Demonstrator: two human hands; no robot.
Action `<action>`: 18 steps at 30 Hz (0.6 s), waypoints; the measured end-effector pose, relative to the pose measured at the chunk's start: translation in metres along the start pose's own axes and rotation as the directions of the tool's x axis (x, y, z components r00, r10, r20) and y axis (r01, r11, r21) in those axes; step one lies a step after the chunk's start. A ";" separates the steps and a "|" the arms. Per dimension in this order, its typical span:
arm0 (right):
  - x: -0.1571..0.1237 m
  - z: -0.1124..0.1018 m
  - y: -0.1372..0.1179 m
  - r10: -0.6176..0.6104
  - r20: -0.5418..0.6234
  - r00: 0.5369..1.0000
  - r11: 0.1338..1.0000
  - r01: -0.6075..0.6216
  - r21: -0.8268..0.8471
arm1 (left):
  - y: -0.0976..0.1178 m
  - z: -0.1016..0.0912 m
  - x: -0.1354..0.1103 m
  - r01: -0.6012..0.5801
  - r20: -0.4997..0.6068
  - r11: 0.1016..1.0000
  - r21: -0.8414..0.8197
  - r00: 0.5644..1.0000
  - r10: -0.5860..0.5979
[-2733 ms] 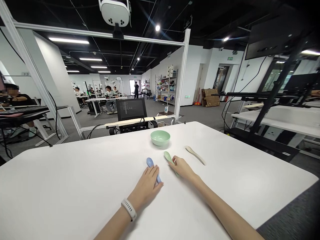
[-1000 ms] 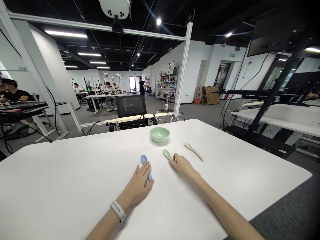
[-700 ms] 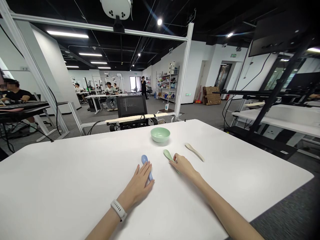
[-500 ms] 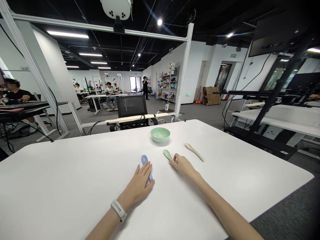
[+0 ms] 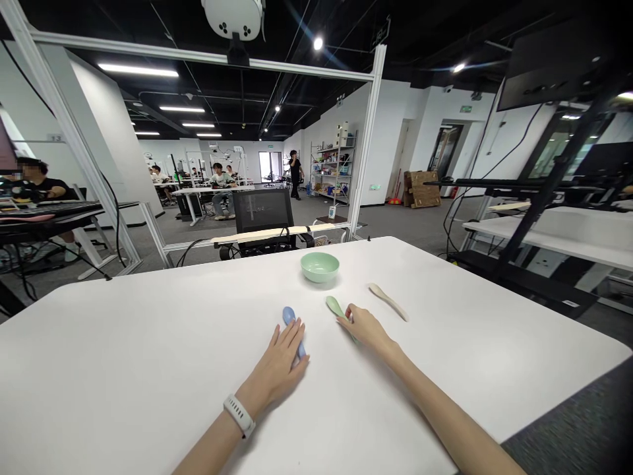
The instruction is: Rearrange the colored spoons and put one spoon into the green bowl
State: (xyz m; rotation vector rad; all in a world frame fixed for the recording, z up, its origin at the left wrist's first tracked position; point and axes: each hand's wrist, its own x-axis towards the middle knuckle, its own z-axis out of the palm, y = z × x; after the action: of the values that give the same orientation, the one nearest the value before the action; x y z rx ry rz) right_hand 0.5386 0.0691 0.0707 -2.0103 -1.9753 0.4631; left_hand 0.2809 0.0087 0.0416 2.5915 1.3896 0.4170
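My left hand (image 5: 277, 364), with a white band on the wrist, lies open over a blue spoon (image 5: 289, 315). Its fingers are stretched out across the handle, part of which is hidden under them. To the right, my right hand (image 5: 366, 327) has thumb and fingers closed on the handle of a light green spoon (image 5: 335, 305), whose bowl end points away from me. The green spoon rests on the table, its handle partly covered by the hand. Beyond it, a cream spoon (image 5: 388, 302) lies untouched, and a green bowl (image 5: 320, 268) stands upright farther back.
The white table (image 5: 123, 369) has rounded corners and its far edge lies just behind the bowl. Past that edge stand a metal frame (image 5: 368, 145) and a black mesh chair (image 5: 264, 210). Other people sit or stand farther off in the room.
The view has shifted slightly, so the table and its objects appear a little to the right. Both hands keep their places on the spoons. A distant standing person has changed posture.
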 end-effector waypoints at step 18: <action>0.024 -0.018 0.028 -0.006 -0.134 0.991 0.998 0.015 0.064 | -0.192 -0.099 -0.185 0.692 -0.398 0.667 0.277 0.714 -0.576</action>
State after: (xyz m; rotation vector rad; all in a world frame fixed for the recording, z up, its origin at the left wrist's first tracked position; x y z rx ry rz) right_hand 0.5715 0.0931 0.0749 -1.9371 -1.8661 0.3748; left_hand 0.0007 -0.0384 0.0511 2.1074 2.6108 0.4110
